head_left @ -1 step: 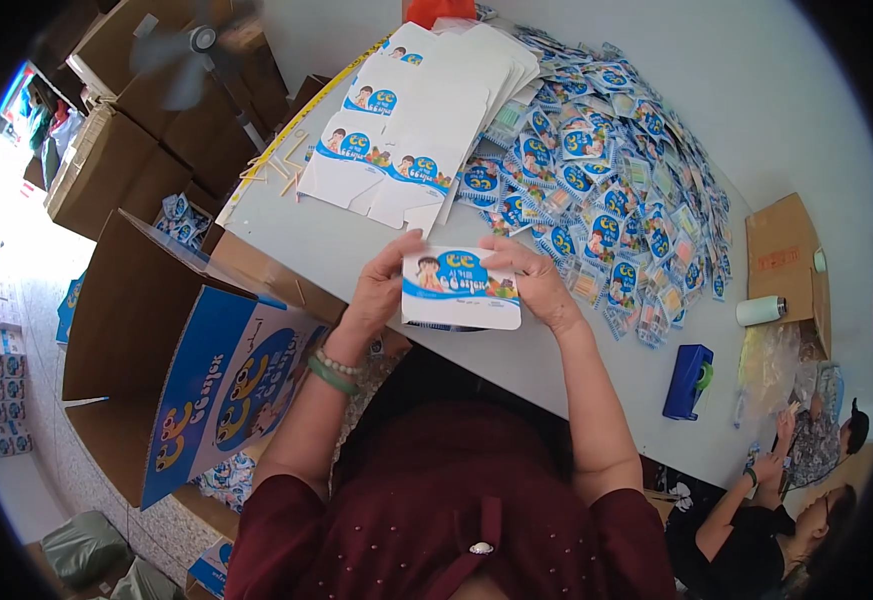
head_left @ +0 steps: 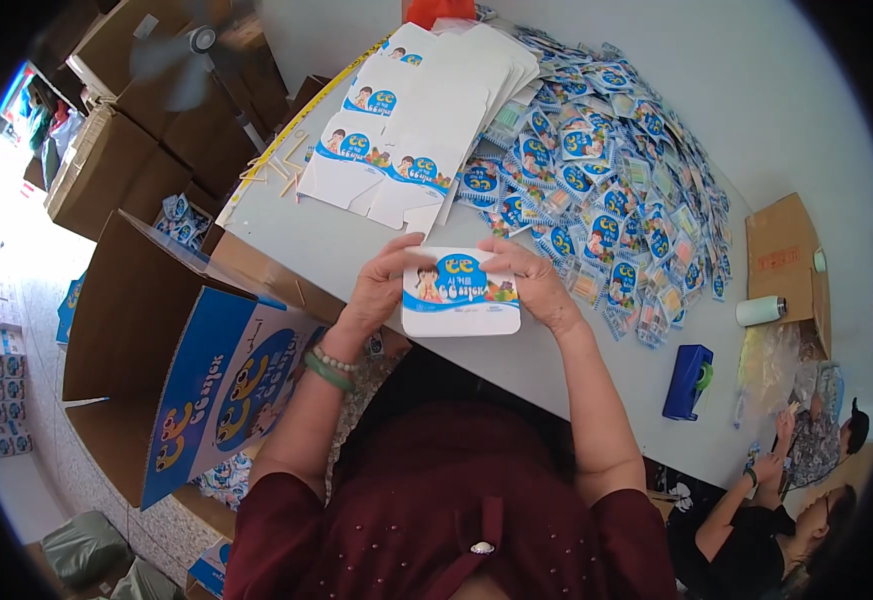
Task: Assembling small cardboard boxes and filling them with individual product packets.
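Observation:
A small white and blue printed carton point(head_left: 460, 292) is held between my two hands at the table's near edge, its broad printed face turned up. My left hand point(head_left: 388, 283) grips the carton's left end, fingers over the top edge; a beaded bracelet and a green bangle circle that wrist. On the right end, my right hand point(head_left: 528, 283) has its fingers bent over the upper corner. Beyond my hands lies a stack of flat, unfolded cartons point(head_left: 426, 110). Right of the stack spreads a large heap of small printed packets point(head_left: 606, 180).
A large blue-printed cardboard box point(head_left: 226, 390) stands open at my left. On the table's right are a blue tape dispenser point(head_left: 688, 382), a thread spool point(head_left: 761, 311) and a brown box point(head_left: 781, 250). A fan point(head_left: 202, 40) stands far left; another person point(head_left: 756, 530) is at lower right.
The carton's lower edge has dropped slightly, and the dark strip seen below it is now hidden. Both hands keep their hold in nearly the same place.

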`<state>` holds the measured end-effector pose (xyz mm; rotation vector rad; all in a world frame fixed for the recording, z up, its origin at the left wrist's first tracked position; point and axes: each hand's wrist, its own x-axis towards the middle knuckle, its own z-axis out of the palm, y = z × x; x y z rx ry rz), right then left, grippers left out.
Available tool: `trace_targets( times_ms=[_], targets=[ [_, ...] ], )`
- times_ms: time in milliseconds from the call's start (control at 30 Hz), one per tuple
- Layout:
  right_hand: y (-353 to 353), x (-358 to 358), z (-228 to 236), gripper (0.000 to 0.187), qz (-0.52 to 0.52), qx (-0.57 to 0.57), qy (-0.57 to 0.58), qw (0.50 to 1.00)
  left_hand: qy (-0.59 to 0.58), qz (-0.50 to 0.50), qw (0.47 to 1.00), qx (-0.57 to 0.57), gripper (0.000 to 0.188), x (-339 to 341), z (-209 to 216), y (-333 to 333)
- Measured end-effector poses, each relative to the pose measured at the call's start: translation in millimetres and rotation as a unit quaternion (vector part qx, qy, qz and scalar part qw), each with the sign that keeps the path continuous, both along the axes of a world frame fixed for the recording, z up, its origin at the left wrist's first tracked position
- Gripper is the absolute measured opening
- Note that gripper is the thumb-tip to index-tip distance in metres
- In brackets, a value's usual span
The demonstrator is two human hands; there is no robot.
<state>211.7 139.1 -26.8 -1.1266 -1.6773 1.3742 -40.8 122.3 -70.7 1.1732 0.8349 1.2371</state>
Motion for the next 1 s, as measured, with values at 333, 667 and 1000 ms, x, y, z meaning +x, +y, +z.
trace_targets(
  times_ms=[333,667,1000],
  targets=[
    [-10,4,-13,0.021,-0.018,0.085,-0.027,0.996,0.556,-0.183,0.778,0.228,0.054,-20,103,-33],
    [-63,-16,67,0.053,0.124,0.329,-0.445,0.824,0.654,-0.036,0.688,0.313,0.052,28,71,-49],
    [-62,-35,-5,0.058,0.038,0.441,-0.373,0.815,0.627,-0.002,0.691,0.360,0.061,25,38,-46]
  ],
)
